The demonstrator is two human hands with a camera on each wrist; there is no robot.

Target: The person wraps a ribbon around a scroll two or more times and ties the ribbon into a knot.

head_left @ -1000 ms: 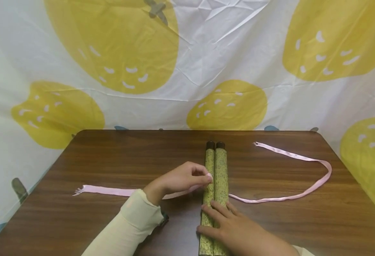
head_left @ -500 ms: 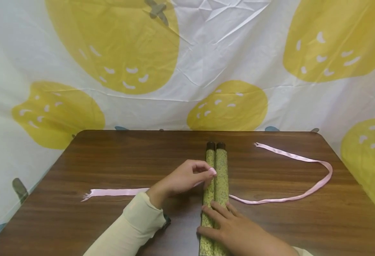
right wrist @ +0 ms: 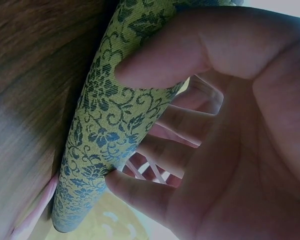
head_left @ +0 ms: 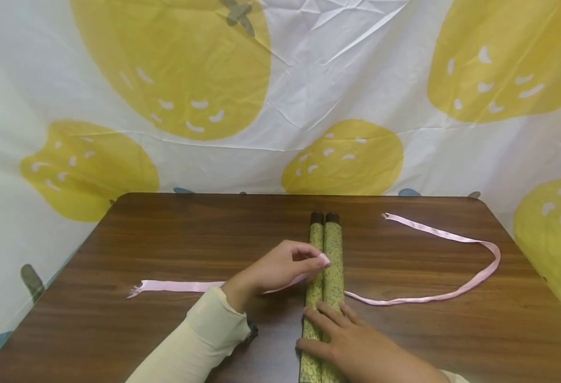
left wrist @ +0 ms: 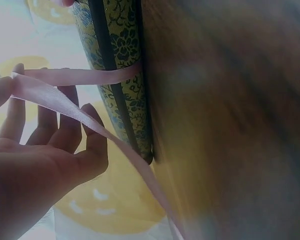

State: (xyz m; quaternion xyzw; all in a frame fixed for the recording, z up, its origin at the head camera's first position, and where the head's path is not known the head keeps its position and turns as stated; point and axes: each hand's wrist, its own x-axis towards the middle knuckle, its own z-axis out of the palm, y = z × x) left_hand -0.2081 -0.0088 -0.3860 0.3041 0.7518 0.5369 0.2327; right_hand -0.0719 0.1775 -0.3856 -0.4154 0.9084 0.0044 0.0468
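Note:
A scroll (head_left: 334,279) in yellow-green floral brocade lies on the table, wound into two rolls side by side with dark end caps. A pink ribbon (head_left: 424,299) runs beneath it and shows on both sides. Between thumb and fingertips, my left hand (head_left: 278,266) pinches the ribbon's left part, raised over the rolls. In the left wrist view, one strand of ribbon (left wrist: 85,76) leads from the pinch to the scroll's underside; another trails down loose. My right hand (head_left: 357,346) rests across the near part of the scroll, fingers spread, thumb (right wrist: 160,55) on its side.
The brown wooden table (head_left: 189,229) ends at a back edge before a white cloth (head_left: 242,165) with yellow fruit prints. To the right, the ribbon's free part curves over the tabletop; its frayed left end lies left of my forearm.
My left hand has moved a little right, taking the pinched ribbon over the rolls. The ribbon's frayed left end has slid right. My right hand stays on the scroll.

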